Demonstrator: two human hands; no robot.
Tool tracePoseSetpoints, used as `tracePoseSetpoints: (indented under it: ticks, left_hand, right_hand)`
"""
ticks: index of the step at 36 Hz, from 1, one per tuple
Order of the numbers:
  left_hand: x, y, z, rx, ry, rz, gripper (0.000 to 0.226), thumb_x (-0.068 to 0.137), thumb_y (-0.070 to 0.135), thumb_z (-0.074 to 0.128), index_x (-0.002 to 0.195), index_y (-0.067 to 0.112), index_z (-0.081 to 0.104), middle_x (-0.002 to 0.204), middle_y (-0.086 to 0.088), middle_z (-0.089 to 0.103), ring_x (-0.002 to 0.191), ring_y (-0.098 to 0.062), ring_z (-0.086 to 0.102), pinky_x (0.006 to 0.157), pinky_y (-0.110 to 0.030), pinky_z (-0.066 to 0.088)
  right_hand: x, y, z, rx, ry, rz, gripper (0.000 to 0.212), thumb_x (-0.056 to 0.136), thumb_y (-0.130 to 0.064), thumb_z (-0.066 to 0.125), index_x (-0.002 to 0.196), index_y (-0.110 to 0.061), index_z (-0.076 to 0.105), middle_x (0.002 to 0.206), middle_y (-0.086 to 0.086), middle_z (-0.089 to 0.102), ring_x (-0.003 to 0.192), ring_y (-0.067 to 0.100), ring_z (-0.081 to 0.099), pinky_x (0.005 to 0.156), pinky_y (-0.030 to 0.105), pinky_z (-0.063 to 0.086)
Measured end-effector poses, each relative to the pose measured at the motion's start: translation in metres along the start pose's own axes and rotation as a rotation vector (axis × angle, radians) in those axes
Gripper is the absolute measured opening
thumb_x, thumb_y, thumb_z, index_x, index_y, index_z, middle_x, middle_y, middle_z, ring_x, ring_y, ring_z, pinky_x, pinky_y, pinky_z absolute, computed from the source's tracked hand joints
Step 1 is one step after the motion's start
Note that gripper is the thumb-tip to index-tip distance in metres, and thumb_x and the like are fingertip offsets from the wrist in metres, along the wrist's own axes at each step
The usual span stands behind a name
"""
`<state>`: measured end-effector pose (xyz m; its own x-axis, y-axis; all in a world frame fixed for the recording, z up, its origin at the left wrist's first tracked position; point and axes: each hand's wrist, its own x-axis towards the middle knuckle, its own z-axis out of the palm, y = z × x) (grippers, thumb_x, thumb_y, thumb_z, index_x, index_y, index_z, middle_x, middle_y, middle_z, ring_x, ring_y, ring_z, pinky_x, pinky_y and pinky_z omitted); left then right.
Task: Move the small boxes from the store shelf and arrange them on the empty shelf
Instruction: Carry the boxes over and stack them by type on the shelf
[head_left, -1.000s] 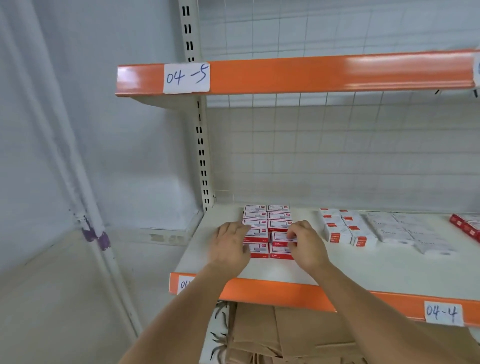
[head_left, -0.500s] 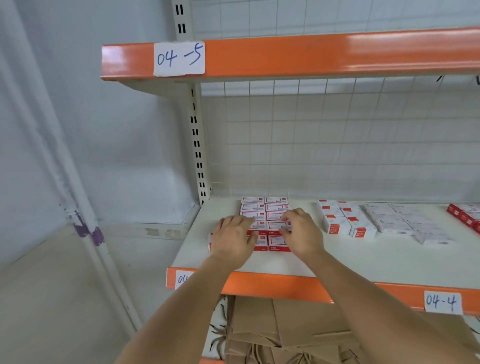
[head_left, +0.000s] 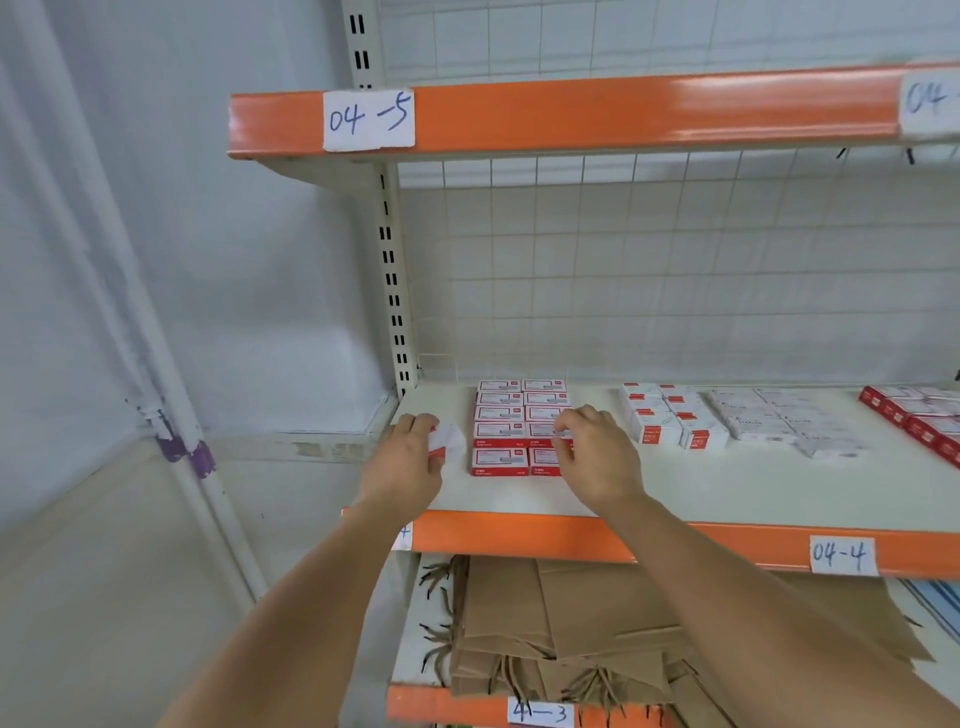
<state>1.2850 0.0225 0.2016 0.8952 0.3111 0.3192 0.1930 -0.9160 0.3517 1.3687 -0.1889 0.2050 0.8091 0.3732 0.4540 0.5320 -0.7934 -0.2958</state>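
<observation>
Nearest, left hand (head_left: 410, 462) gripping one small box (head_left: 445, 441) clear of the block, likely for carrying away. Right hand (head_left: 597, 457) curled, pinching another box (head_left: 545, 434) in the red-and-white rows (head_left: 500, 415) on shelf 04-4 (head_left: 727, 488). Beyond, white boxes (head_left: 675, 421).

Both arms outstretched, grips curled

Motion-blurred small box (head_left: 447, 440) in left hand (head_left: 410, 457); print unreadable
</observation>
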Motion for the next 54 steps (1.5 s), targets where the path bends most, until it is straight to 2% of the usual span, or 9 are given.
tracePoseSetpoints:
  ticks: [5,13,17,23,27,36,42,46,54]
  left_hand:
    - [-0.003,0.043,0.004,-0.041,0.016,0.116,0.045,0.093,0.016,0.055,0.137,0.018,0.044,0.132,0.000,0.047,0.119,-0.017,0.046,0.090,-0.030,0.046]
    - [-0.008,0.129,0.041,-0.059,-0.087,0.231,0.047,0.095,0.019,0.055,0.140,0.022,0.040,0.137,0.003,0.048,0.109,-0.021,0.057,0.086,-0.035,0.050]
    - [-0.012,0.172,0.062,-0.096,-0.106,0.254,0.045,0.093,0.018,0.059,0.134,0.021,0.039,0.129,-0.001,0.055,0.100,-0.023,0.062,0.080,-0.034,0.051]
    - [-0.012,0.218,0.091,-0.104,-0.176,0.272,0.041,0.093,0.015,0.057,0.129,0.017,0.040,0.127,-0.004,0.058,0.099,-0.024,0.062,0.080,-0.033,0.051]
    - [-0.009,0.230,0.103,-0.092,-0.194,0.229,0.034,0.093,0.018,0.059,0.125,0.018,0.047,0.127,-0.001,0.058,0.103,-0.021,0.059,0.079,-0.027,0.045]
    - [0.010,0.233,0.113,-0.001,-0.097,0.238,0.035,0.093,0.023,0.059,0.127,0.020,0.057,0.128,0.003,0.049,0.117,-0.013,0.045,0.090,-0.027,0.044]
    - [0.021,0.231,0.118,0.039,-0.074,0.231,0.035,0.095,0.024,0.053,0.130,0.024,0.055,0.127,0.005,0.048,0.121,-0.013,0.042,0.086,-0.030,0.046]
    - [0.027,0.229,0.121,0.037,-0.069,0.225,0.035,0.095,0.023,0.054,0.129,0.023,0.055,0.125,0.005,0.049,0.118,-0.013,0.044,0.083,-0.030,0.048]
    - [0.035,0.226,0.127,0.040,-0.050,0.229,0.036,0.096,0.021,0.052,0.132,0.022,0.053,0.127,0.004,0.048,0.117,-0.013,0.045,0.083,-0.031,0.051]
  right_hand:
    - [-0.011,0.004,-0.013,0.020,-0.057,-0.037,0.029,0.098,-0.022,0.048,0.125,-0.020,0.054,0.127,-0.004,0.055,0.114,0.014,0.050,0.085,0.026,0.047]
    - [-0.032,0.052,-0.039,0.111,-0.203,0.054,0.061,0.095,-0.032,0.054,0.149,-0.025,0.027,0.142,-0.001,0.046,0.129,0.018,0.043,0.096,0.032,0.043]
    - [-0.041,0.087,-0.050,0.131,-0.199,0.086,0.055,0.096,-0.035,0.053,0.146,-0.023,0.035,0.142,-0.002,0.047,0.129,0.017,0.044,0.099,0.031,0.040]
    - [-0.047,0.132,-0.061,0.091,-0.191,0.065,0.034,0.095,-0.021,0.052,0.129,-0.018,0.054,0.123,0.000,0.059,0.110,0.018,0.055,0.081,0.025,0.043]
    - [-0.044,0.153,-0.059,0.048,-0.239,0.015,0.033,0.093,-0.018,0.050,0.125,-0.018,0.056,0.117,0.003,0.061,0.104,0.021,0.056,0.077,0.029,0.045]
    - [-0.030,0.162,-0.049,-0.029,-0.149,0.076,0.031,0.092,-0.028,0.050,0.121,-0.016,0.049,0.110,0.002,0.060,0.099,0.021,0.057,0.068,0.029,0.042]
    - [-0.020,0.162,-0.049,-0.115,-0.104,0.038,0.033,0.095,-0.038,0.046,0.117,-0.014,0.051,0.111,0.002,0.059,0.103,0.022,0.055,0.072,0.030,0.037]
    - [-0.016,0.166,-0.049,-0.183,-0.080,0.038,0.026,0.098,-0.030,0.040,0.113,-0.016,0.056,0.109,0.000,0.060,0.103,0.020,0.054,0.071,0.028,0.031]
    - [-0.015,0.173,-0.043,-0.199,-0.110,0.024,0.030,0.099,-0.023,0.036,0.120,-0.016,0.056,0.118,0.000,0.056,0.111,0.021,0.049,0.083,0.030,0.036]
